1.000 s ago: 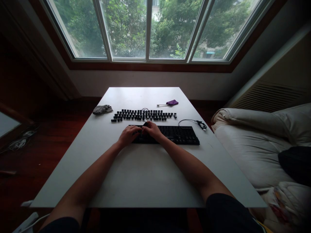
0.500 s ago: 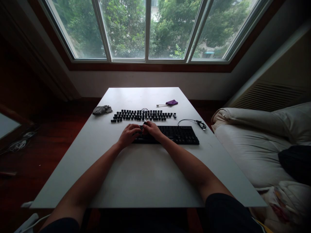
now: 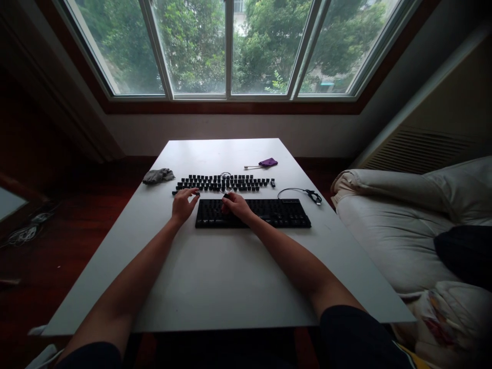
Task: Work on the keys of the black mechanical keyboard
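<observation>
My left hand (image 3: 184,205) is off the keyboard's left end, by the near left of the loose keycaps. Its thumb and fingers pinch a small black keycap (image 3: 197,194). My right hand (image 3: 236,206) is closed over the left half of a black keyboard (image 3: 269,212). A small dark end with thin wire shows above its fist, looking like a keycap puller (image 3: 226,195); most of it is hidden in the fingers. Rows of loose black keycaps (image 3: 246,182) lie on the white table (image 3: 215,277) beyond the keyboard.
A grey crumpled cloth (image 3: 158,176) lies left of the keycaps. At the back are a purple cloth (image 3: 268,162) and thin white-tipped sticks (image 3: 251,167). The keyboard's coiled cable (image 3: 314,197) rests at right. A pale sofa (image 3: 376,225) stands beside the table's right edge.
My left hand has moved left, away from the right hand and off the keyboard, toward the loose keycaps. My right hand stays over the keyboard. The view has shifted slightly.
</observation>
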Motion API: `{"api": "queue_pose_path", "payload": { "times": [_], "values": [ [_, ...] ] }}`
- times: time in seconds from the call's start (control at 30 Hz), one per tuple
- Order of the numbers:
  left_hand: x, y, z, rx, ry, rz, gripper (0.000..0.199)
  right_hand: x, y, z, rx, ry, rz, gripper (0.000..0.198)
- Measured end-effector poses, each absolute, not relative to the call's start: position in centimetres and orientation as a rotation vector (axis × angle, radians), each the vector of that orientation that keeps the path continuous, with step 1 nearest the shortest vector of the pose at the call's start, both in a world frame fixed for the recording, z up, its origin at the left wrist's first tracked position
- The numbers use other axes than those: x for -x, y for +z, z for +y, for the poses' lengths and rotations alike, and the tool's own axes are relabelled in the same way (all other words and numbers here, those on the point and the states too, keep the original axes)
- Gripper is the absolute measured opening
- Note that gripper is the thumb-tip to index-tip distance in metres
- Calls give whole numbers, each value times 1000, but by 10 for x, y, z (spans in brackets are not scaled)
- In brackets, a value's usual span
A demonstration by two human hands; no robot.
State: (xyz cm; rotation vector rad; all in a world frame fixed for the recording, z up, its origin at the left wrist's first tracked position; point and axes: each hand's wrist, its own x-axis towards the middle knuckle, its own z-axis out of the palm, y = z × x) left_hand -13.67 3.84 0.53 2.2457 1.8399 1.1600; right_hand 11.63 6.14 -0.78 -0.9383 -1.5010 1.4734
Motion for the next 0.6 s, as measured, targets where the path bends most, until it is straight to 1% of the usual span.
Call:
{"api": "queue_pose_path", "payload": {
  "times": [0.1,0.27,0.6],
  "values": [
    [153,-1,53,-2266,1050,1955,23,-117,-9,62,926,1463,-1514,23],
    [164,-4,69,-2313,969,2100,21,-118,-10,63,933,1450,-1519,23],
    [159,-8,82,-2316,889,2155,21,-120,-10,62,918,1449,-1527,20]
  ]
}}
